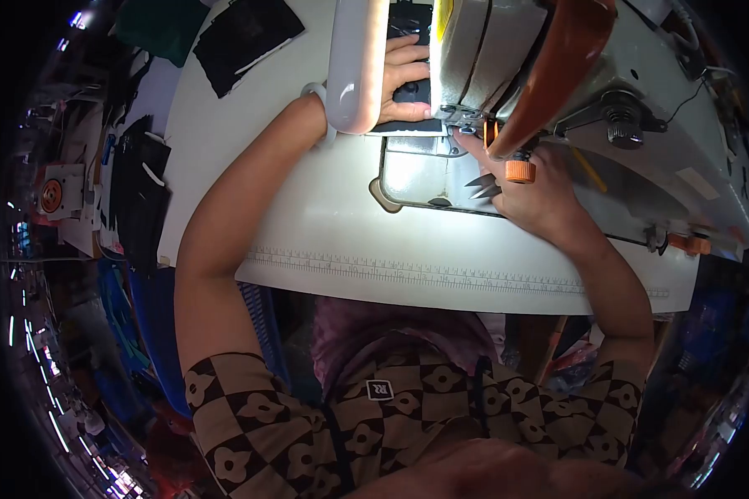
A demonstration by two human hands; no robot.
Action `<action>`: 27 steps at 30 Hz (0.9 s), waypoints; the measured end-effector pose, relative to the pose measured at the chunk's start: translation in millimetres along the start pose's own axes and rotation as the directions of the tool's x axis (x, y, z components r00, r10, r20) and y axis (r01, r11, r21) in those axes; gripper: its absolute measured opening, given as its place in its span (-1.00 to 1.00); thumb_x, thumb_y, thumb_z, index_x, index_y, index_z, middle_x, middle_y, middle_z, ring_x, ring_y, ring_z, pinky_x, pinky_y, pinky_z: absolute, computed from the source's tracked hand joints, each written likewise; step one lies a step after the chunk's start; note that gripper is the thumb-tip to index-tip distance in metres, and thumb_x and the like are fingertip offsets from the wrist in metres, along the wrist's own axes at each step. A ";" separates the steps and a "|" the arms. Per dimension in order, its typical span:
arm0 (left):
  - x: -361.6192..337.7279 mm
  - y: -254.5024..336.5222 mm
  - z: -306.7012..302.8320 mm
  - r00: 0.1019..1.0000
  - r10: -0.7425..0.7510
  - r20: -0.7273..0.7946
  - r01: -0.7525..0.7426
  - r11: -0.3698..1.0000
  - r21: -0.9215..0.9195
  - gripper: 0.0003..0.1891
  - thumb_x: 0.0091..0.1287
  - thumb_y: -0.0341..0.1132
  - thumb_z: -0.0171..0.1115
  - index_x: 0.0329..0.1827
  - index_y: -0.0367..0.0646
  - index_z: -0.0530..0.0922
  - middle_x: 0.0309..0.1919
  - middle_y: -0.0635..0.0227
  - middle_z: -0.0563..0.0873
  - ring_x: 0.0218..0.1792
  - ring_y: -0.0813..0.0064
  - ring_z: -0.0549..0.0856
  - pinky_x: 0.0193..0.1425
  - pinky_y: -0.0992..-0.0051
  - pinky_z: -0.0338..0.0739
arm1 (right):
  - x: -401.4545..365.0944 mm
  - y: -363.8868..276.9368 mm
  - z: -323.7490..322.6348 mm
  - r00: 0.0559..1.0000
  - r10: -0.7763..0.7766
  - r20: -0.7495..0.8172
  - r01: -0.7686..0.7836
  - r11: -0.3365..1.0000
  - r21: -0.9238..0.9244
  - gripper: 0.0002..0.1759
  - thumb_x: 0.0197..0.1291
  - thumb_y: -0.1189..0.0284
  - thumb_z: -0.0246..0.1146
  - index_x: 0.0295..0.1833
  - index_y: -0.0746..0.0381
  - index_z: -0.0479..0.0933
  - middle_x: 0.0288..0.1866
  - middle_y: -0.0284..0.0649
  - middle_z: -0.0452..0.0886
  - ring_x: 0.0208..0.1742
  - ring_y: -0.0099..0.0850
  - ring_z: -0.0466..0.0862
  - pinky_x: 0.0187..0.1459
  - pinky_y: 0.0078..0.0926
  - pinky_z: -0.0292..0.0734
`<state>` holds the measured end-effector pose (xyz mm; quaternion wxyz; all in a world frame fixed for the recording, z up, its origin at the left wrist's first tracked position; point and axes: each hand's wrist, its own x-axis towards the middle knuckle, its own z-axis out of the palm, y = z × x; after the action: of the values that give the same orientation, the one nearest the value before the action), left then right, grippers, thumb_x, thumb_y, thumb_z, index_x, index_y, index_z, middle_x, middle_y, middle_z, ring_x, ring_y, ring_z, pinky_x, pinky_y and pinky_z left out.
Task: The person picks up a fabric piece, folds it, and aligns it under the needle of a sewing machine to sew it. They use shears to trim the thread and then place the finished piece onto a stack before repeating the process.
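My left hand lies flat with fingers spread on a dark piece of fabric, left of the sewing machine head. The fabric has a pale edge towards me. My right hand is curled round a pair of thread snips, whose pointed metal blades stick out to the left. Its index finger reaches up near the presser foot, and the machine's orange parts partly cover this hand. Under the blades is the shiny metal plate of the machine bed.
A white lamp hangs beside my left wrist. Black fabric pieces lie at the table's upper left, and more dark pieces hang at the left edge. A printed ruler runs along the front of the white table.
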<state>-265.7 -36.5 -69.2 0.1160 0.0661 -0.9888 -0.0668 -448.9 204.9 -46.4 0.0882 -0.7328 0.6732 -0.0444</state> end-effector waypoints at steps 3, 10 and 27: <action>0.8 -5.2 2.7 1.000 0.013 -0.007 -0.013 1.000 -0.002 -0.36 0.42 0.20 0.32 0.45 0.06 0.55 0.58 0.26 0.40 0.61 0.02 0.29 0.69 0.02 0.18 | 0.3 0.2 -0.8 0.999 0.019 0.043 -0.019 1.000 -0.014 0.06 0.03 0.57 0.27 0.70 -0.30 0.20 -0.01 0.00 0.72 -0.02 -0.05 0.75 0.27 -0.08 0.57; 0.7 -1.4 -6.3 0.999 0.038 -0.006 -0.038 0.998 0.049 -0.36 0.41 0.22 0.31 0.42 0.02 0.57 0.56 0.25 0.42 0.55 0.03 0.38 0.67 0.04 0.21 | 1.2 0.3 -0.5 0.998 0.056 0.042 -0.058 0.997 0.046 0.02 0.02 0.64 0.26 0.66 -0.23 0.30 0.01 -0.01 0.73 0.00 -0.08 0.76 0.26 -0.10 0.59; -59.6 108.4 -25.4 0.977 -0.086 -0.196 0.047 0.979 -0.197 -0.64 0.38 -0.20 0.42 0.13 -0.22 0.69 0.17 0.16 0.69 0.32 0.09 0.62 0.38 0.19 0.54 | -3.3 2.6 -0.6 0.902 -0.328 -0.282 0.379 0.914 0.148 -0.18 -0.12 0.79 0.33 0.34 -0.01 0.65 0.07 -0.19 0.72 -0.02 -0.17 0.77 -0.01 -0.19 0.69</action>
<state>-214.6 75.8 -41.8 0.2201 0.0943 -0.9580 -0.1581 -451.8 208.0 -46.1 0.0656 -0.8189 0.5262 -0.2195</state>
